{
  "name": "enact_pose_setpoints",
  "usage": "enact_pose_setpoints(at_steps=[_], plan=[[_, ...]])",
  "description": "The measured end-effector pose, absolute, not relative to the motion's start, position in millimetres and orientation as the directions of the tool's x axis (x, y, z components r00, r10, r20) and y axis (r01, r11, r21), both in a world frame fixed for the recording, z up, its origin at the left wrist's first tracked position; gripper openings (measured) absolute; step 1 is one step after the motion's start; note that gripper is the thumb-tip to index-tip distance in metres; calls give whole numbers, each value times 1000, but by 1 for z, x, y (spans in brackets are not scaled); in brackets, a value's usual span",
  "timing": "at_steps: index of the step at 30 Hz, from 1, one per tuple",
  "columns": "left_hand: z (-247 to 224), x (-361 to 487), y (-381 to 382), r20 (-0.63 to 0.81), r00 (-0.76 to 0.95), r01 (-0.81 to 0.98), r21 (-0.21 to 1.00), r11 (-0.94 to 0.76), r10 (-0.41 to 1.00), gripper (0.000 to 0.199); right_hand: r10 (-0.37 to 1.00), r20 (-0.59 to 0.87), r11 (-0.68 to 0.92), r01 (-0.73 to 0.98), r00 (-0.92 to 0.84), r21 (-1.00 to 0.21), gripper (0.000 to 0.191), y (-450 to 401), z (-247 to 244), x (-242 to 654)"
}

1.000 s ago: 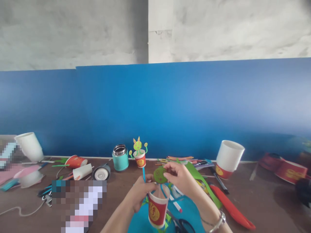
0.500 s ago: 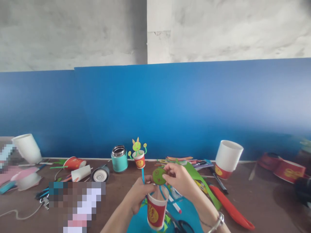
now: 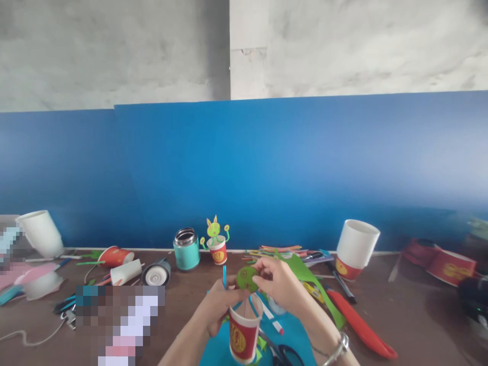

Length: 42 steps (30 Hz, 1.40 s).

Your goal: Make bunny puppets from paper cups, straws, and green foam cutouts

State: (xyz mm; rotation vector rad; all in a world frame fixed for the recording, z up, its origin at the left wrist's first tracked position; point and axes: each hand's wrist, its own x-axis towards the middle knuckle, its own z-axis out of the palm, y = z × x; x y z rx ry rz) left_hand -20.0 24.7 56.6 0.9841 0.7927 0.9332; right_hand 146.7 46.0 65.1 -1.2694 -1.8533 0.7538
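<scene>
My right hand pinches the edge of a round green paper face with drawn features. Just left of it, my left hand is closed, its thumb reaching under the face. A blue pipe cleaner sticks up out of my left hand, and more blue shows inside the cup mouth. Below the face stands a red and white paper cup, tilted slightly, its rim against my left fingers. How the face joins the pipe cleaner is hidden by my fingers. Under the cup lies blue paper.
Black-handled scissors and a white marker lie beside the cup. Behind stand a finished cup figure and a teal flask. Stacked cups and a red pouch-like object are at right.
The green face has shifted slightly left and down, both hands following it. The cup sits a little further left in view. My grips look the same.
</scene>
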Motion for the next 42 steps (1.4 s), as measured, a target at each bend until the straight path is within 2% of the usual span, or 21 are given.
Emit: enact_pose_setpoints(at_steps=[5,9,13,16,25,31,37,42], plan=[[55,-18,26,-117,341,-281,934,220,933,37,946,233,314,448,-227,-837,4,45,67,145],[53,-19,26,-111,298,-257,947,192,948,36,951,201,283,398,-235,-873,11,45,71,146],[53,-19,27,-97,259,-260,951,166,961,35,927,177,317,439,-331,-841,10,49,70,149],[52,-20,28,-86,255,-280,947,159,963,36,917,150,304,403,-370,-863,12,52,66,150],[45,-22,31,-111,223,-280,944,173,968,32,931,124,244,333,-343,-911,12,53,63,148],[37,-19,33,-85,122,-208,972,109,989,31,923,126,249,315,-364,-916,11,55,61,148],[40,-18,32,-99,165,-156,980,125,981,27,887,76,228,289,-455,-930,14,58,59,156],[42,-19,30,-93,163,-110,988,112,982,24,863,125,290,278,-490,-916,9,52,64,152]])
